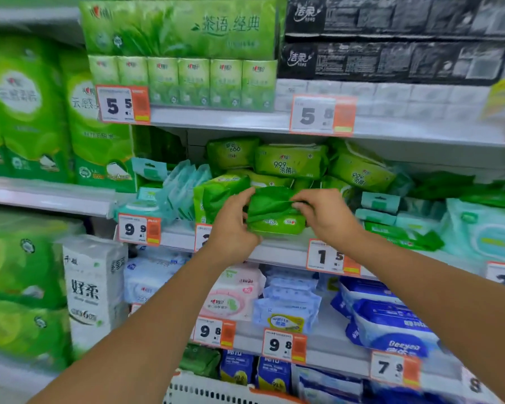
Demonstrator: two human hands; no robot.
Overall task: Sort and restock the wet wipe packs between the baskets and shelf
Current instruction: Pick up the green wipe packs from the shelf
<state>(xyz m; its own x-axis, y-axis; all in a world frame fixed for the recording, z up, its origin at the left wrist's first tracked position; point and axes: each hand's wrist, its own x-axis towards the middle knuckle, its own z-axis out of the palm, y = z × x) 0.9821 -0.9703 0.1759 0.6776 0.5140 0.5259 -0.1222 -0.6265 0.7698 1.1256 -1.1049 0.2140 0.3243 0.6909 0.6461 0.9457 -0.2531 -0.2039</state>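
A green wet wipe pack [274, 211] was held at the front edge of the middle shelf [274, 252], just above its price rail. Both hands gripped it: the left hand [231, 228] curled around the pack's left end, thumb on top; the right hand [324, 214] pinched the right end, fingers bent onto the wrapper. Behind and above the held pack lay a loose heap of lime-green wipe packs [292, 161], some tilted. Pale teal packs [181, 185] stood to the left, more teal packs [478, 228] to the right. Blue packs [391, 322] filled the shelf below. A white basket rim [204, 389] showed at the bottom edge.
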